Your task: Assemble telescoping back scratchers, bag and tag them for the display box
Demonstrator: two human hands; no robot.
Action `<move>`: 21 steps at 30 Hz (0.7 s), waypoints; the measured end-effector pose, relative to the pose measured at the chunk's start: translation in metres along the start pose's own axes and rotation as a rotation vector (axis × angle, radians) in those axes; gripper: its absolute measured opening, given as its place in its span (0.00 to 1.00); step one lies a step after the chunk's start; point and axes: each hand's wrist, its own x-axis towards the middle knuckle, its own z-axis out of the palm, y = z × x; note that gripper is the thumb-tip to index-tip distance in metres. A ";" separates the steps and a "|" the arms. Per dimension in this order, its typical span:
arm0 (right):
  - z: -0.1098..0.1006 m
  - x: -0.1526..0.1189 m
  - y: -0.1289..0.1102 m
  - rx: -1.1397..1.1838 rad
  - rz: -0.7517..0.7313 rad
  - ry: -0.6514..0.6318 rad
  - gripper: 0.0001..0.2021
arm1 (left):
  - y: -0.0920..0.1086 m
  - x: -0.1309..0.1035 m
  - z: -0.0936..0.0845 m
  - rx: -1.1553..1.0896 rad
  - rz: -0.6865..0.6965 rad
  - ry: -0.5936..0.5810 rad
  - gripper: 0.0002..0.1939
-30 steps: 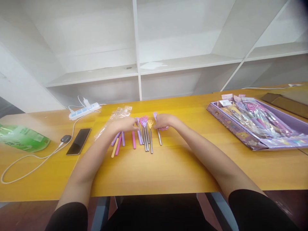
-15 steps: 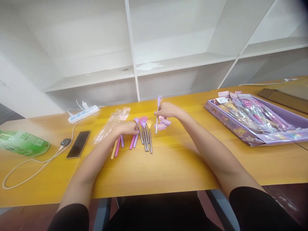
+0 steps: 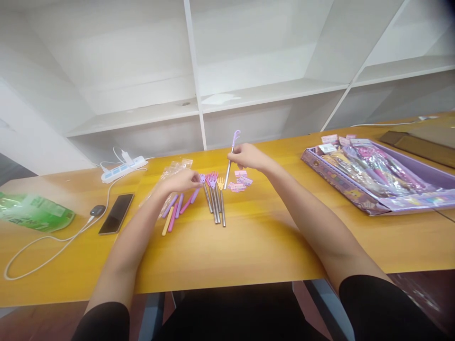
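My right hand [image 3: 245,156] pinches a back scratcher [image 3: 228,174] by its metal rod, its purple claw head up and the rod slanting over the table. Closed at the fingertips, my left hand [image 3: 185,181] has a purple handle [image 3: 194,195] at its fingers. Below that hand lie several loose handles, among them a yellow handle [image 3: 167,220] and a pink handle [image 3: 173,218]. Between my hands is a bunch of back scratcher rods [image 3: 216,203] with purple, pink and yellow claw heads. Small printed cards [image 3: 237,187] lie under my right hand.
Clear plastic bags [image 3: 177,166] lie behind my left hand. Further left are a phone [image 3: 116,214], a power strip [image 3: 123,169], a white cable and a green package [image 3: 35,211]. A purple display box [image 3: 346,199] with bagged back scratchers stands at the right. White shelving rises behind.
My right hand has risen slightly, tilting the back scratcher's rod further. My left hand has shifted up and left, with the purple handle end now higher.
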 end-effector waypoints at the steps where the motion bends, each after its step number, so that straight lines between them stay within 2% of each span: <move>1: -0.001 -0.002 -0.002 0.068 -0.020 0.028 0.10 | 0.001 -0.007 -0.008 -0.042 0.030 0.030 0.22; 3: -0.003 -0.005 -0.007 0.202 -0.069 0.090 0.10 | 0.004 -0.023 -0.023 -0.138 0.093 0.062 0.25; 5: -0.006 -0.008 -0.011 0.319 -0.128 0.144 0.08 | 0.008 -0.044 -0.037 -0.274 0.163 0.089 0.24; 7: -0.009 -0.012 -0.014 0.495 -0.230 0.170 0.06 | 0.011 -0.064 -0.049 -0.457 0.237 0.185 0.21; 9: -0.013 -0.018 -0.018 0.699 -0.344 0.169 0.08 | 0.015 -0.082 -0.057 -0.508 0.286 0.320 0.19; 11: -0.016 -0.025 -0.021 0.855 -0.418 0.161 0.11 | 0.021 -0.096 -0.062 -0.421 0.315 0.476 0.17; 14: -0.021 -0.040 -0.029 0.950 -0.479 0.197 0.18 | 0.034 -0.111 -0.064 -0.131 0.379 0.745 0.12; 16: -0.024 -0.051 -0.035 0.980 -0.532 0.235 0.20 | 0.044 -0.118 -0.063 0.032 0.439 0.875 0.09; 18: -0.025 -0.062 -0.041 0.993 -0.576 0.250 0.21 | 0.052 -0.124 -0.061 0.095 0.488 0.934 0.09; 21: -0.024 -0.074 -0.048 0.993 -0.628 0.223 0.21 | 0.061 -0.130 -0.058 0.093 0.544 0.959 0.09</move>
